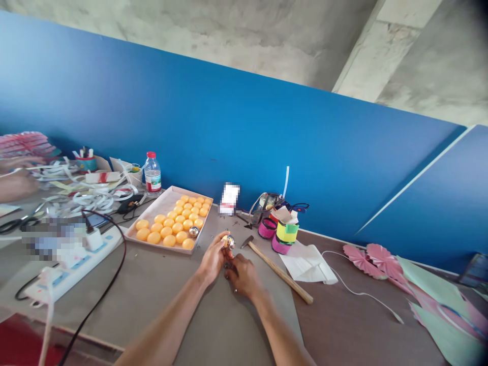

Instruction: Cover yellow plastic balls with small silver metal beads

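My left hand (213, 260) is closed around a small ball (229, 242) covered in shiny silver studs, with a bit of orange showing. Just below the ball, my right hand (244, 276) is curled with its fingers close together; small dark and shiny bits show at the fingertips, too small to name. A shallow cardboard tray (152, 247) to the left carries rows of orange balls (166, 232) resembling table tennis balls. One silver-studded ball (194, 232) lies among them at the tray's near right. A wooden-handled hammer (280, 269) rests right of my hands.
Rolls of coloured tape (286, 232) stand behind the hammer beside white paper (308, 262). A power strip (76, 267) with cables and a plastic bottle (152, 175) are at left. Another person's hand (17, 185) is at far left. A blue partition (244, 127) bounds the table's back.
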Demonstrator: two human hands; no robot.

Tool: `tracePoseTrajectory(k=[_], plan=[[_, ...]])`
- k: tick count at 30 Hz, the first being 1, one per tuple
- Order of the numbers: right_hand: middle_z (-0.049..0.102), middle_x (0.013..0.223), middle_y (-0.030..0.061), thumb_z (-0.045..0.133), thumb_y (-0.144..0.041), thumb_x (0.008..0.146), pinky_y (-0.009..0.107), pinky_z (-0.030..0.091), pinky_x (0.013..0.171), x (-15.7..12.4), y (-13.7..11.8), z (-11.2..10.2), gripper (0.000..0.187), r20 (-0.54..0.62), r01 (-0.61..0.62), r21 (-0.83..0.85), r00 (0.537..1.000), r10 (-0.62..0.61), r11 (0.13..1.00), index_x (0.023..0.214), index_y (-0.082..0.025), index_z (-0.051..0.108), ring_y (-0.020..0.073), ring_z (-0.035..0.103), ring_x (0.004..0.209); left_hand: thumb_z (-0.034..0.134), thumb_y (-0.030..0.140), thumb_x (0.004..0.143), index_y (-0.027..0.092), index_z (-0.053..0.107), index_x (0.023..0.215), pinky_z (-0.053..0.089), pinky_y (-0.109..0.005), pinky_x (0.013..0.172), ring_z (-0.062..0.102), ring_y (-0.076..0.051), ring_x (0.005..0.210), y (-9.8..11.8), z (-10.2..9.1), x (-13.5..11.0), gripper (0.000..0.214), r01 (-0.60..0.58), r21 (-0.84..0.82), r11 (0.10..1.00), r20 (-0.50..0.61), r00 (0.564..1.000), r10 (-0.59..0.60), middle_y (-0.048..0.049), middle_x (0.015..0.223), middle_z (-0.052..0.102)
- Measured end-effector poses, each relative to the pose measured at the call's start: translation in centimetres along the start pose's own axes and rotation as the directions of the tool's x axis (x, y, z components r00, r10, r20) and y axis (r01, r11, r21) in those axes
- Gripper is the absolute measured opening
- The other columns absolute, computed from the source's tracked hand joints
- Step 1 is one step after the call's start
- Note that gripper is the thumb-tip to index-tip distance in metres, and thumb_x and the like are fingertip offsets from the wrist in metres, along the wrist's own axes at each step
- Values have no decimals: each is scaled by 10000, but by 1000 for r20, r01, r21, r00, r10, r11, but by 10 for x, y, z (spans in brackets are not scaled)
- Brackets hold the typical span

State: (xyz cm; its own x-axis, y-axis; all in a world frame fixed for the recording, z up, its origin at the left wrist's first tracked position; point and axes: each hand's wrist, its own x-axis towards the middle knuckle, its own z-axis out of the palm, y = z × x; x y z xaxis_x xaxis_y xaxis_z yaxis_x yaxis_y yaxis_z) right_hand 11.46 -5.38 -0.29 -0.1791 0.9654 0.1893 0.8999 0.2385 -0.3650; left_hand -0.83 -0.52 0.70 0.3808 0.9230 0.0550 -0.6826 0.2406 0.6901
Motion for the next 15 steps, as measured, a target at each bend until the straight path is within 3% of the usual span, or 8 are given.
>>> tracePoseTrajectory(k=[4,10,15], plan=[[610,916,33,500,-190,795,262,361,753,1,-2,1,177,26,22,-26,999,-22,999,905,-241,629,168,557,856,651,341,704,185,493,1123,408,-228,533,545,-100,549,-2,-2,2,474,4,13,1000,-40,999,-3,-7,752,598],[628,870,42,450,-141,806,264,358,717,5,-4,2,179,6,-11,-73,1000,12,997,825,-207,615,169,566,822,661,352,704,180,504,1096,421,-222,546,557,-94,551,-4,-5,2,456,-8,21,1000,-61,998,9,-6,742,608],[592,818,50,412,-123,802,256,355,701,3,3,3,174,-144,-66,-44,988,59,997,749,-185,565,156,552,751,676,355,692,179,518,1074,427,-215,554,556,-86,546,-4,-7,3,450,-9,22,1000,-83,996,11,-3,738,617]])
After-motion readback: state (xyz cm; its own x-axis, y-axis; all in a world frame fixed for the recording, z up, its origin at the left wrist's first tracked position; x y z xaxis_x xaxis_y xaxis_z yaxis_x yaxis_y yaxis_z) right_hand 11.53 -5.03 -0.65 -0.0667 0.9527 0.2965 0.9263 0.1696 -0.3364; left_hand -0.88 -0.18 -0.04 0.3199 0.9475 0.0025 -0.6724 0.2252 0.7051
